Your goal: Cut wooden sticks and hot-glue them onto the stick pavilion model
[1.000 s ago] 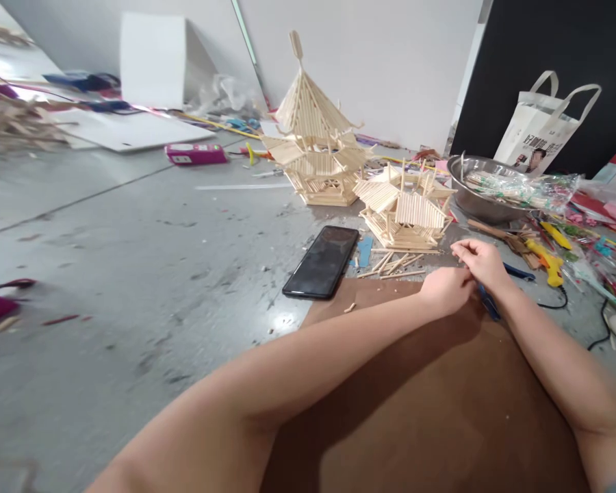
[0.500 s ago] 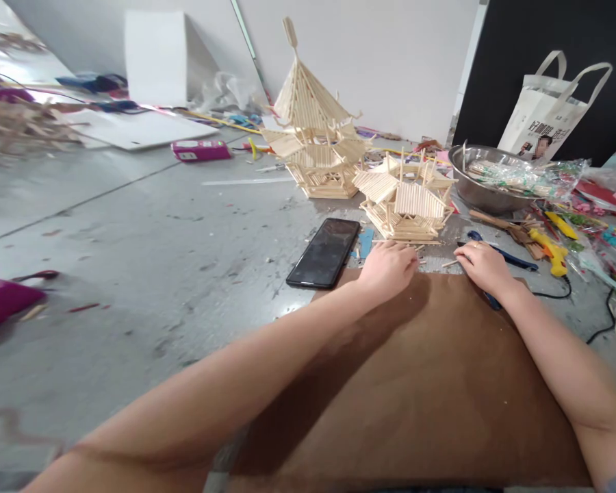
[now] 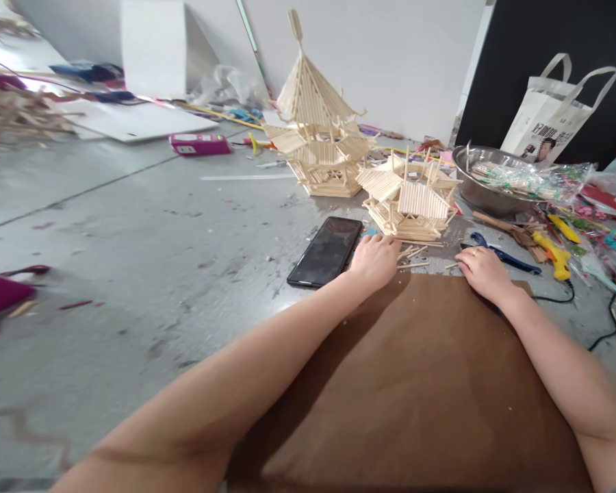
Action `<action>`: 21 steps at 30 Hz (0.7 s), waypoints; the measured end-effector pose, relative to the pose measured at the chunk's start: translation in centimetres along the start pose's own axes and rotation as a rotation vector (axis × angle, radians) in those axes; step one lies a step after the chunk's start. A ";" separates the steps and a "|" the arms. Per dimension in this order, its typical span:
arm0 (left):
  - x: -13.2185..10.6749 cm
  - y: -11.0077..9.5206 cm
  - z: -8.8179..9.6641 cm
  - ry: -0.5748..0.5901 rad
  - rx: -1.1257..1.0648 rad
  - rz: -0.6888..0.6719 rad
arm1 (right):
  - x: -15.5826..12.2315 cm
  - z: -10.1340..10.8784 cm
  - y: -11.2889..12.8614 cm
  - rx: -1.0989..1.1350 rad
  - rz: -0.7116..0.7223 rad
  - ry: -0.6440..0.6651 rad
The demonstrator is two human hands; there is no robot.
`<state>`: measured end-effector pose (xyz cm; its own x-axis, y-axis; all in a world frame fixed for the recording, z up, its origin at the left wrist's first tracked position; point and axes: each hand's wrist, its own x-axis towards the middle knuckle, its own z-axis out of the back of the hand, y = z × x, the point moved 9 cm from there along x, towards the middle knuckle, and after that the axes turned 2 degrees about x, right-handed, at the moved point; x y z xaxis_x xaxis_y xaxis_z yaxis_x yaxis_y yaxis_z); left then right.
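Grip can't be read on your left hand, curled over the loose sticks; right hand flat, empty; sticks likely light, brittle, so pinch mid-length, gently.

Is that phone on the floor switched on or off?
Off, it seems: the flat black smartphone lies face up on the grey concrete floor, its screen dark and blank, beside the left hand.
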<state>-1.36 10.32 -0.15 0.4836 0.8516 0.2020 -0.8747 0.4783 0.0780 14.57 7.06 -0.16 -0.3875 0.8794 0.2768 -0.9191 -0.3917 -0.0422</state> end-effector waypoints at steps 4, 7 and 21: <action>0.2 0.1 -0.2 -0.021 0.032 -0.004 | -0.1 -0.2 0.0 -0.009 0.011 0.000; 0.4 0.4 -0.1 -0.016 0.051 0.011 | -0.1 -0.4 0.1 -0.009 0.017 0.003; -0.7 -1.7 2.2 -0.015 -0.057 -0.172 | -0.3 -0.4 0.2 0.013 0.034 -0.007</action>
<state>-0.24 8.45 1.74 0.6252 0.7531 0.2050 -0.7758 0.6284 0.0573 14.46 6.82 -0.60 -0.4177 0.8638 0.2817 -0.9045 -0.4246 -0.0390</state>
